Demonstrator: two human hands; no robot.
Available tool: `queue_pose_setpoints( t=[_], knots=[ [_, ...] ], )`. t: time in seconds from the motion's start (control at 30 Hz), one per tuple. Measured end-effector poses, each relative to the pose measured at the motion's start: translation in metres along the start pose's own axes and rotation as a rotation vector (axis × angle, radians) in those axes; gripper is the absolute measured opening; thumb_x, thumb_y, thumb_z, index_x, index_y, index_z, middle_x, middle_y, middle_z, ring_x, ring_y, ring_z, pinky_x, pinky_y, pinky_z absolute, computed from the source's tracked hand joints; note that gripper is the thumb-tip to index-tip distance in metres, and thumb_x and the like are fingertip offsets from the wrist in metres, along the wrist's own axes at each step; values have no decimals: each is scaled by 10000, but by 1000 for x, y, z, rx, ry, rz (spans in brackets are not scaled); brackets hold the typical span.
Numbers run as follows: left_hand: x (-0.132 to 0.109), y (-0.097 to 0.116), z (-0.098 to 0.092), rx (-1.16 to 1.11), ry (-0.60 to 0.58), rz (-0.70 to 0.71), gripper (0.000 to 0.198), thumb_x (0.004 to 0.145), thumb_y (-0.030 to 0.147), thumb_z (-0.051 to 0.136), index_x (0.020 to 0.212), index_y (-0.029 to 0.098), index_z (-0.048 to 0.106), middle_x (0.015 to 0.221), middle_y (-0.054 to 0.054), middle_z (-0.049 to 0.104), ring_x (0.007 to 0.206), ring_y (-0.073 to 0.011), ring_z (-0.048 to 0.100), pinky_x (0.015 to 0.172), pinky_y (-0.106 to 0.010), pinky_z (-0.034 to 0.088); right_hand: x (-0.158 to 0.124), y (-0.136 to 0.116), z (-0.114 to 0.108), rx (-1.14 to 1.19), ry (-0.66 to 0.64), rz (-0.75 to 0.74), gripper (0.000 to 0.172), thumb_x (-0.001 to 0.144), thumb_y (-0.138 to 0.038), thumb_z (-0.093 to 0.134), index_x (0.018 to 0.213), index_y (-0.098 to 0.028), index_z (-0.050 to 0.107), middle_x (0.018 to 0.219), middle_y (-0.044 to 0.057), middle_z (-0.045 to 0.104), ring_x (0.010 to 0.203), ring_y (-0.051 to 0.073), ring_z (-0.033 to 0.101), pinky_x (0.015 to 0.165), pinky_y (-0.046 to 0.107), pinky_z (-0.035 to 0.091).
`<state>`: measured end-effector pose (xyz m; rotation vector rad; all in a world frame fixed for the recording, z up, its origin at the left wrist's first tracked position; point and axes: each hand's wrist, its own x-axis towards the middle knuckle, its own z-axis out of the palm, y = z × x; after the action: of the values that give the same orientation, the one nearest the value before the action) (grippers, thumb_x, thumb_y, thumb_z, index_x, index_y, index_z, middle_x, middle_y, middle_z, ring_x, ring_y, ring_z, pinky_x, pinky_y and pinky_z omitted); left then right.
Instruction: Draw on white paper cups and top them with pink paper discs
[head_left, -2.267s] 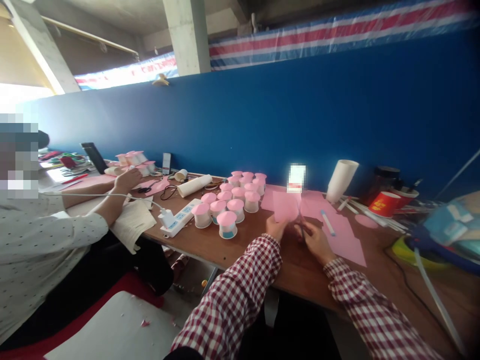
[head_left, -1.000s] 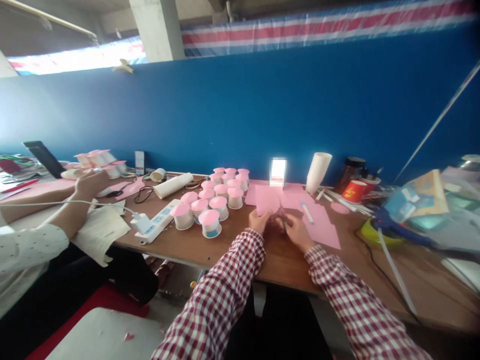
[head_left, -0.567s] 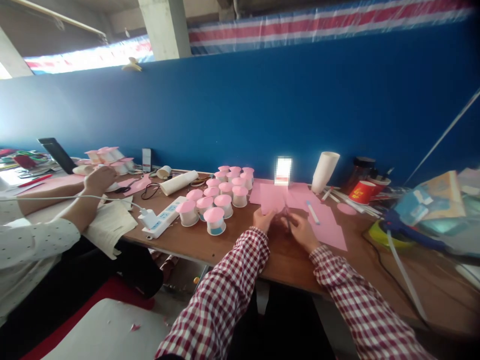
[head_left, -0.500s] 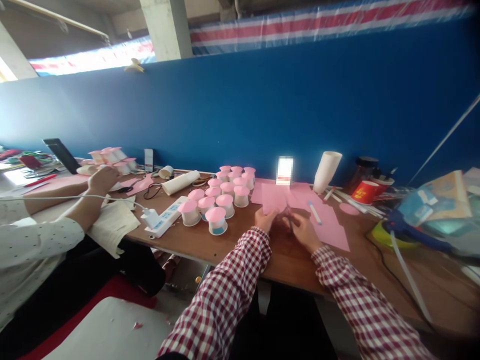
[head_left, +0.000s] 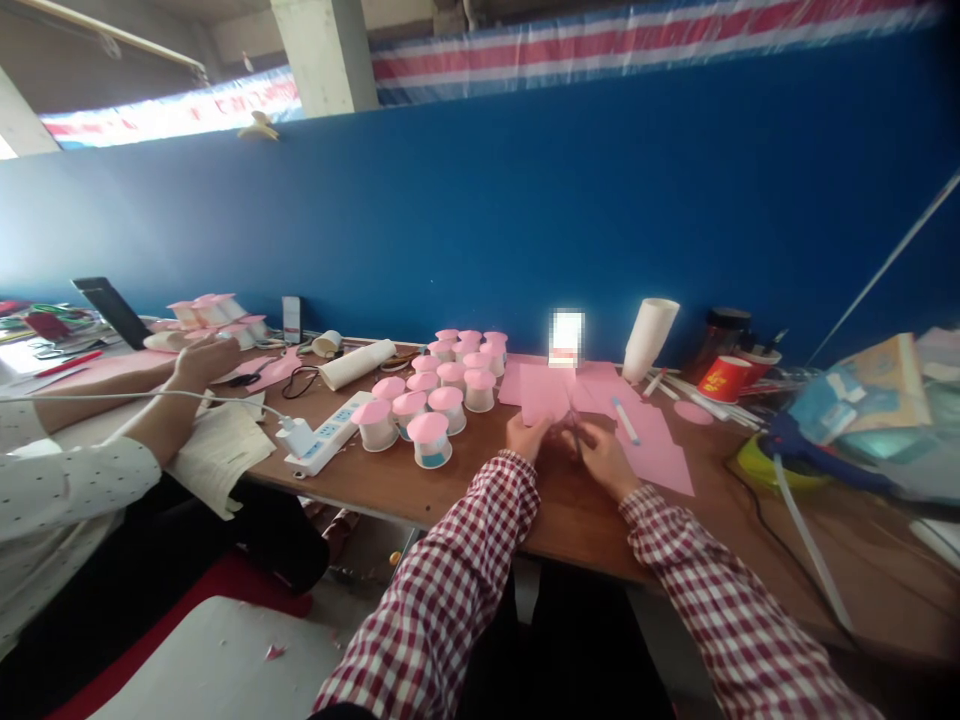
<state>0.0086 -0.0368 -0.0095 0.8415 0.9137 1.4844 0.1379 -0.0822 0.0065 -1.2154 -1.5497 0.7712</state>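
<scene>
My left hand (head_left: 527, 437) is closed on the near edge of a sheet of pink paper (head_left: 544, 392). My right hand (head_left: 606, 458) grips scissors (head_left: 576, 432), whose dark blades point away from me at the paper's right side. Fingers partly hide the scissors' handles. Behind and to the right lie more pink sheets (head_left: 664, 455) with a pale blue-and-white marker (head_left: 625, 421) on them. Left of my hands stand several white paper cups (head_left: 433, 452), each topped with a pink paper disc.
At the left, a co-worker's hands (head_left: 206, 360) are over the same table. A white power strip (head_left: 330, 440) lies between us. Upright at the back is a stack of paper cups (head_left: 651, 338). Red cups (head_left: 726, 380) and a plastic bag (head_left: 862, 400) occupy the right. A blue partition (head_left: 480, 220) closes off the back.
The view has shifted slightly. My hands keep nearly the same place on the paper and scissors. The co-worker's hand has opened out somewhat.
</scene>
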Motion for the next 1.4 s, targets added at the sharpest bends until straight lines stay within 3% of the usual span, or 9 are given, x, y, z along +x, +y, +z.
queue_pose_setpoints(
  t=[0.3, 1.07, 1.4],
  knots=[
    [-6, 8, 4, -30, -16, -18, 363, 530, 291, 825, 764, 65, 667, 608, -49, 651, 496, -100, 575, 462, -206, 476, 0, 1, 0, -12, -10, 2, 493, 752, -560, 620, 967, -121, 676, 714, 54, 676, 563, 160, 589, 546, 289, 514],
    [1, 3, 2, -22, 6, -43, 307, 573, 250, 806, 763, 58, 660, 578, -38, 640, 472, -98, 572, 447, -208, 490, 0, 1, 1, 11, -2, -3, 476, 745, -538, 643, 961, -115, 676, 654, 40, 651, 538, 155, 576, 521, 284, 504],
    [0, 0, -2, -17, -11, -25, 355, 578, 307, 809, 788, 65, 655, 597, -35, 643, 501, -98, 586, 485, -211, 503, 2, 6, 1, 34, -5, 24, 458, 736, -543, 645, 945, -136, 678, 725, 54, 687, 594, 182, 627, 542, 295, 541]
  ],
)
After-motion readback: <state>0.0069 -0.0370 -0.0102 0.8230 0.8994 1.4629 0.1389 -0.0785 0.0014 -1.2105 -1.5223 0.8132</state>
